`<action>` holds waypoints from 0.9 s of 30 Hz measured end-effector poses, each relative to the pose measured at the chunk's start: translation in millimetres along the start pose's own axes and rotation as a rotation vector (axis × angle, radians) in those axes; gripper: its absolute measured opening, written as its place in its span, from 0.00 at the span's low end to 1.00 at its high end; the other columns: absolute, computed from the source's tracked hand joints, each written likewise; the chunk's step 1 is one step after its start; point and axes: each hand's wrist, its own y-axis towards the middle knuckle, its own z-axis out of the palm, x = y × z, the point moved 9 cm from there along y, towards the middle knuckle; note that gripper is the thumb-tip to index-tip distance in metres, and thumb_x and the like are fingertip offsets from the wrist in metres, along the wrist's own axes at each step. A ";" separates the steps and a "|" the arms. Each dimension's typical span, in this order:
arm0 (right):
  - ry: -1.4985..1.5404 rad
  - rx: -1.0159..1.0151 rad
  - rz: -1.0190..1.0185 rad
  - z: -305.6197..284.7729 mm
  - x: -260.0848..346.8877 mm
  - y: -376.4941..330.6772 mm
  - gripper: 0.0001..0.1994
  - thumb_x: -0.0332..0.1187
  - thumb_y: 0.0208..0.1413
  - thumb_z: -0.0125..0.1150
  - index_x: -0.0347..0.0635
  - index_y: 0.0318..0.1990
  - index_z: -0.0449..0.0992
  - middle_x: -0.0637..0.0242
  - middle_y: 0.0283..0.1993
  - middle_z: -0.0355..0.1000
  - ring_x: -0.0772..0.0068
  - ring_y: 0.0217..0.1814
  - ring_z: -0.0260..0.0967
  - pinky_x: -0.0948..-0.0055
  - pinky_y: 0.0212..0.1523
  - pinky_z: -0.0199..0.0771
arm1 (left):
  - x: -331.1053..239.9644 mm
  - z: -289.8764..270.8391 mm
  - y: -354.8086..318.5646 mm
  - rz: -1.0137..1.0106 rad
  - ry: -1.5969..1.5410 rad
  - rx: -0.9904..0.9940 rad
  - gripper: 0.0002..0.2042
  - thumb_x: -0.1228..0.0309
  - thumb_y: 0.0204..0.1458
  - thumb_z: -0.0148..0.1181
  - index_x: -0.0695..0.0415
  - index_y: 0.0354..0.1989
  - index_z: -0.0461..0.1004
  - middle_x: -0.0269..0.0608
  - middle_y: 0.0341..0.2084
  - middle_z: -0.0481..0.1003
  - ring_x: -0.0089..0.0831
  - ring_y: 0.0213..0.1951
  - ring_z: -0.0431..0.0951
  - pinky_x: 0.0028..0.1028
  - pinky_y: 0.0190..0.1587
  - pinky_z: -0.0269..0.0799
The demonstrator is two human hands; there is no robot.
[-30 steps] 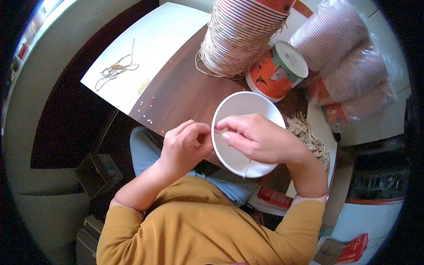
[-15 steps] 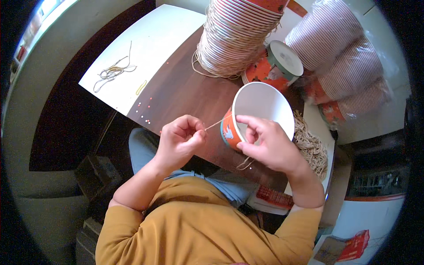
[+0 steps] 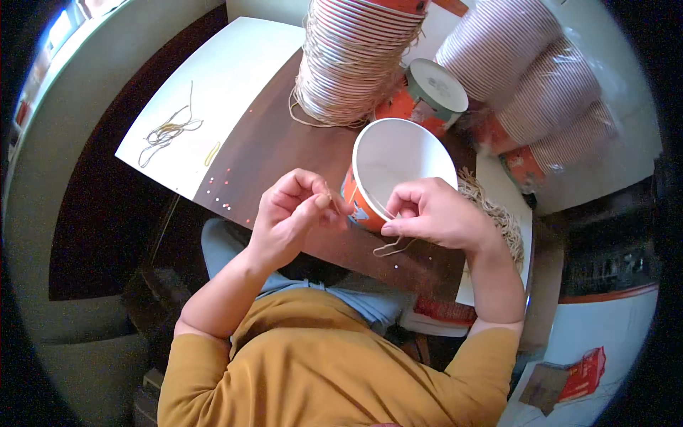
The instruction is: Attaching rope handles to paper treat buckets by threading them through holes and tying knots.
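A large paper bucket (image 3: 405, 153), white inside with an orange printed outside, stands tilted toward me on the brown tabletop. My left hand (image 3: 284, 217) is just left of it, thumb and fingers pinching a thin beige cord (image 3: 329, 188) that shows faintly at the fingertips. At the near rim of the bucket, my right hand (image 3: 445, 217) has thumb and index finger pinched together on cord. A loose loop of cord (image 3: 388, 250) hangs below those right fingertips. How the cord runs between the hands is blurred.
Behind stands a tall stack of nested buckets (image 3: 356, 64) wound with cord. An upside-down bucket (image 3: 437, 85) and plastic-wrapped bucket stacks (image 3: 498, 46) are to its right. A cord bundle (image 3: 501, 220) lies by my right forearm. Loose cords (image 3: 167, 132) and small beads (image 3: 219, 206) lie left.
My right index finger, stretched along the rim before, has closed against the thumb. The taut cord between my left hand and the bucket no longer shows as a straight line. The view has shifted slightly.
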 end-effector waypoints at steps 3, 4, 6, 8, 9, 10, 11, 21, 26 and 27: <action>-0.114 -0.261 -0.168 -8.4 11.6 -11.3 0.10 0.33 0.45 0.69 0.37 0.28 0.76 0.66 0.19 0.68 0.74 0.21 0.65 0.70 0.24 0.64 | -6.4 18.2 8.6 -0.094 -0.105 0.024 0.05 0.71 0.62 0.48 0.59 0.39 0.63 0.47 0.35 0.76 0.22 0.30 0.78 0.21 0.32 0.74; -0.259 -0.342 -0.247 -10.4 20.9 -18.1 0.07 0.32 0.44 0.68 0.41 0.28 0.76 0.63 0.23 0.70 0.64 0.25 0.68 0.65 0.29 0.66 | -9.6 29.1 13.0 -0.102 -0.174 0.082 0.06 0.69 0.63 0.48 0.58 0.40 0.62 0.43 0.33 0.76 0.21 0.30 0.77 0.20 0.31 0.74; -0.376 -0.491 -0.345 -10.2 35.1 -32.4 0.07 0.32 0.45 0.68 0.42 0.28 0.77 0.64 0.25 0.70 0.62 0.28 0.69 0.64 0.31 0.66 | -11.4 31.1 15.8 -0.072 -0.090 0.096 0.06 0.70 0.63 0.48 0.58 0.40 0.62 0.41 0.32 0.75 0.20 0.29 0.77 0.19 0.31 0.74; -0.513 -0.696 -0.426 -7.3 51.4 -53.5 0.04 0.32 0.46 0.66 0.45 0.28 0.77 0.65 0.29 0.72 0.60 0.32 0.69 0.63 0.37 0.66 | -13.3 29.1 16.7 -0.041 0.147 0.083 0.04 0.73 0.61 0.50 0.60 0.39 0.65 0.37 0.29 0.74 0.18 0.28 0.75 0.19 0.29 0.72; -0.476 -0.737 -0.425 -2.4 49.9 -58.9 0.05 0.31 0.46 0.67 0.44 0.29 0.76 0.65 0.29 0.71 0.59 0.32 0.69 0.63 0.36 0.66 | -21.3 33.3 16.8 0.053 0.323 0.067 0.03 0.74 0.60 0.52 0.61 0.38 0.67 0.35 0.28 0.73 0.18 0.27 0.74 0.19 0.29 0.71; -0.438 -0.776 -0.425 3.1 48.2 -64.0 0.05 0.30 0.45 0.67 0.44 0.29 0.76 0.65 0.29 0.71 0.59 0.31 0.69 0.63 0.35 0.67 | -29.0 39.1 14.3 0.148 0.498 0.049 0.03 0.76 0.58 0.54 0.62 0.37 0.69 0.33 0.26 0.73 0.17 0.27 0.74 0.19 0.28 0.71; -0.373 -0.798 -0.426 8.6 48.1 -67.5 0.06 0.24 0.44 0.68 0.40 0.30 0.77 0.63 0.28 0.73 0.63 0.30 0.69 0.70 0.32 0.68 | -30.5 38.2 10.4 0.183 0.613 0.025 0.05 0.78 0.53 0.61 0.62 0.35 0.72 0.34 0.23 0.73 0.17 0.25 0.74 0.19 0.28 0.70; -0.503 -1.039 -0.604 85.0 56.0 -82.0 0.11 0.27 0.44 0.68 0.39 0.37 0.77 0.67 0.30 0.70 0.68 0.28 0.66 0.68 0.33 0.65 | -42.5 69.8 -37.5 0.747 1.134 0.448 0.17 0.81 0.39 0.62 0.64 0.41 0.71 0.42 0.33 0.74 0.32 0.30 0.75 0.29 0.30 0.68; -0.585 -0.718 -0.844 105.9 66.6 -77.9 0.10 0.31 0.44 0.68 0.40 0.35 0.77 0.69 0.30 0.69 0.70 0.27 0.65 0.69 0.30 0.63 | -38.4 67.3 -42.0 0.752 1.120 0.454 0.17 0.81 0.42 0.62 0.64 0.43 0.70 0.41 0.33 0.74 0.31 0.30 0.75 0.29 0.30 0.68; -0.546 -0.619 -0.866 107.8 70.3 -76.6 0.09 0.32 0.44 0.68 0.41 0.32 0.76 0.68 0.27 0.69 0.69 0.26 0.65 0.69 0.28 0.63 | -39.4 66.9 -40.7 0.731 1.075 0.438 0.17 0.81 0.42 0.63 0.64 0.44 0.69 0.41 0.33 0.74 0.31 0.29 0.75 0.29 0.30 0.68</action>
